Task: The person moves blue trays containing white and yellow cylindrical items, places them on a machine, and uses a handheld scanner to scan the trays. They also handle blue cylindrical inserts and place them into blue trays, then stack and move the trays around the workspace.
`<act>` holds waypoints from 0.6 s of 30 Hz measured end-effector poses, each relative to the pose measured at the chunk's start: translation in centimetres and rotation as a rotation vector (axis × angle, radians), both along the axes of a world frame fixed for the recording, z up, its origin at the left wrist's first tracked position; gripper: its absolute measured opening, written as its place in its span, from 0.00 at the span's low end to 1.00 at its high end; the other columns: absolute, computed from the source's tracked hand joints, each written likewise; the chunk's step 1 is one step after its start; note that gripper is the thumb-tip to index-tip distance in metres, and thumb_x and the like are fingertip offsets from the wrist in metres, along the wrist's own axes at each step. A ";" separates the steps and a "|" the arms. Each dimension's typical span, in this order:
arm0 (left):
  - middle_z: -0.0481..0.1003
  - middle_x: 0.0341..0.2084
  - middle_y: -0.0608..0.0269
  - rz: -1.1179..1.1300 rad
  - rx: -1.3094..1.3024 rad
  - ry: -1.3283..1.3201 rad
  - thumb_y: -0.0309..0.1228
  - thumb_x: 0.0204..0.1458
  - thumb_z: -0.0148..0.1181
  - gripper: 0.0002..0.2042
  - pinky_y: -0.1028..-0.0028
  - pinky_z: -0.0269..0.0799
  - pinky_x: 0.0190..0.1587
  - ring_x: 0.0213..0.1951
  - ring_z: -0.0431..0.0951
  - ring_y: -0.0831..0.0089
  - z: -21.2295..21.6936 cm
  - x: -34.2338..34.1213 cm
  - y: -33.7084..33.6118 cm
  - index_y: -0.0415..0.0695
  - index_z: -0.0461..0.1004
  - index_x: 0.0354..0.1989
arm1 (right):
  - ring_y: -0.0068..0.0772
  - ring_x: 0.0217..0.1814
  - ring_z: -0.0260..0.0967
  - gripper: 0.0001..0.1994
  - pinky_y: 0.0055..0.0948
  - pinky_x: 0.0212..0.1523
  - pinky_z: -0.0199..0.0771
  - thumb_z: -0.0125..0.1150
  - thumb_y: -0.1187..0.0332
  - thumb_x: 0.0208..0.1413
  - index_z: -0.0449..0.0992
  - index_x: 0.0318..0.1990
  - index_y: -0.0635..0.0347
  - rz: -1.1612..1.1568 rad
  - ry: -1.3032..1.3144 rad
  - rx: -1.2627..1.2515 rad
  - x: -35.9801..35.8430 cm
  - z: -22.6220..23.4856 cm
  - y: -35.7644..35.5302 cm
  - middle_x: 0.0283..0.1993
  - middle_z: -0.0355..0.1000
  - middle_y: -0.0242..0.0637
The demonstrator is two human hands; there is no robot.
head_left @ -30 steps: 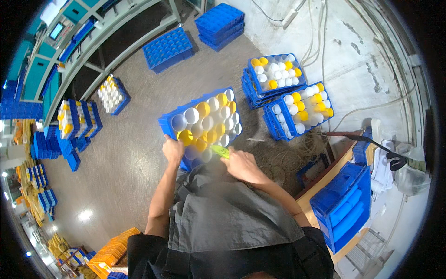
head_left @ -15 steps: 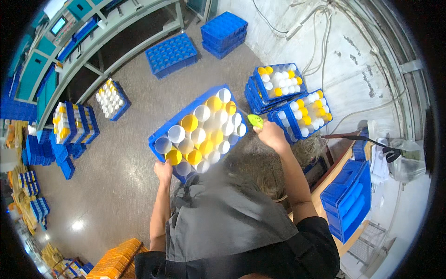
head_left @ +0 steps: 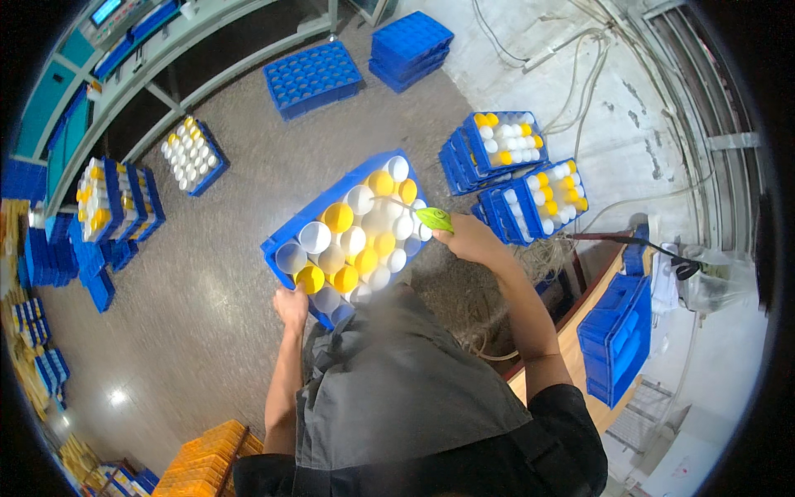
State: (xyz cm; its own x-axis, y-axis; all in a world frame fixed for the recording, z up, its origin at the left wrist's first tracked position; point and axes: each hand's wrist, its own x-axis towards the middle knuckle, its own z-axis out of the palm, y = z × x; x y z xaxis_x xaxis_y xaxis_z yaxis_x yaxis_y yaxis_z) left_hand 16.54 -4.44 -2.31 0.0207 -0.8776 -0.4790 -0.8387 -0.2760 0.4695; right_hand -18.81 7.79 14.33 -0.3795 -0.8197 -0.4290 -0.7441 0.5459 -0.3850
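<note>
A blue crate in front of me holds white and yellow round cups or tubes, open ends up, in rows. My left hand is closed on the crate's near-left edge, beside a yellow cup. In my right hand, over the crate's right side, is a tool with a bright green handle. A thin shaft points from the handle left across the cups, near a white cup. Whether its tip touches anything I cannot tell.
Filled blue crates are stacked on the right by the wall. A blue crate with round pockets and a blue stack stand at the back. More filled crates are on the left, an orange stack at lower left.
My right hand has moved left with the green-handled tool, from beside the crate to over its right-hand cups. My left hand keeps its hold. The view has shifted slightly.
</note>
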 end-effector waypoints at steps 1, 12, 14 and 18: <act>0.77 0.23 0.36 -0.013 -0.023 0.020 0.36 0.48 0.62 0.16 0.54 0.73 0.37 0.32 0.81 0.42 0.0 0.2 0.2 0.29 0.76 0.26 | 0.53 0.34 0.76 0.21 0.46 0.38 0.73 0.57 0.52 0.60 0.75 0.46 0.64 0.018 -0.045 -0.033 0.8 0.0 0.0 0.32 0.76 0.53; 0.79 0.30 0.36 -0.039 -0.107 -0.163 0.34 0.48 0.60 0.38 0.54 0.77 0.42 0.36 0.82 0.44 1.1 -1.8 5.2 0.25 0.55 0.66 | 0.62 0.43 0.75 0.22 0.52 0.47 0.73 0.58 0.55 0.60 0.73 0.49 0.68 0.291 -0.153 0.043 10.8 0.6 -0.3 0.37 0.76 0.59; 0.79 0.30 0.36 -0.016 -0.115 -0.165 0.34 0.48 0.60 0.39 0.53 0.77 0.42 0.36 0.82 0.44 1.2 -2.0 6.6 0.24 0.53 0.66 | 0.62 0.43 0.75 0.21 0.52 0.47 0.73 0.57 0.56 0.60 0.73 0.48 0.68 0.290 -0.106 0.076 11.0 0.9 1.2 0.37 0.77 0.58; 0.79 0.30 0.35 0.028 -0.166 -0.180 0.33 0.49 0.58 0.36 0.53 0.77 0.42 0.36 0.81 0.43 0.7 -1.9 9.4 0.21 0.57 0.63 | 0.61 0.44 0.75 0.20 0.51 0.48 0.73 0.57 0.56 0.61 0.73 0.46 0.68 0.220 -0.021 0.096 9.9 1.3 4.9 0.36 0.77 0.57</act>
State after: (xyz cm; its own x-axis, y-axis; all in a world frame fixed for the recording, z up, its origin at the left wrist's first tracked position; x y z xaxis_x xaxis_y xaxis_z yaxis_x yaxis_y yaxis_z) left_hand 14.68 4.92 -1.63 0.1182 -0.9418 -0.3146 -0.9060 -0.2320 0.3541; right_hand -8.90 12.71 15.67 -0.1861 -0.8368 -0.5149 -0.8417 0.4062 -0.3559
